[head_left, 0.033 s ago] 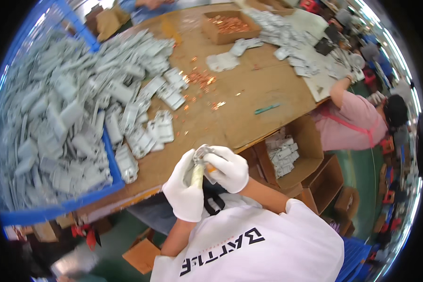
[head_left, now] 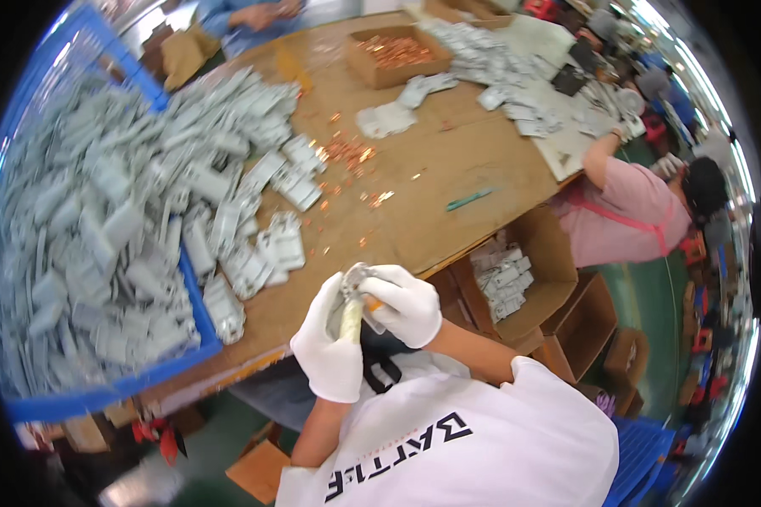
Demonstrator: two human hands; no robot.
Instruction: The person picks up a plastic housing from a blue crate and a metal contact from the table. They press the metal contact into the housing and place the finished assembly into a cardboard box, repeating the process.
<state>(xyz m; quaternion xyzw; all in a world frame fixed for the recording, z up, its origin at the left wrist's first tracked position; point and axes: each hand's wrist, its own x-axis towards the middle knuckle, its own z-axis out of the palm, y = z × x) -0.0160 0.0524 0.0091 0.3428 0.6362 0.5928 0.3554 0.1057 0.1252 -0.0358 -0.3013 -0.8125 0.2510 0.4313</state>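
My left hand, in a white glove, is closed around a small whitish-grey plastic part in front of my chest. A pale yellow strip lies along its thumb side; whether it is tape or a separate piece I cannot tell. My right hand, also gloved, pinches the same part from the other side. Something orange shows by its fingertips, mostly hidden. Beyond the hands, loose copper-coloured pieces are scattered on the brown tabletop. Similar grey plastic parts lie to the left.
A blue crate heaped with grey parts fills the left side. A carton of copper pieces stands at the far side, and a teal pen-like tool lies nearer. An open carton holds parts at right, beside a co-worker in pink.
The view has shifted slightly, so the tabletop things sit a little further left. My hands keep the same hold on the part.
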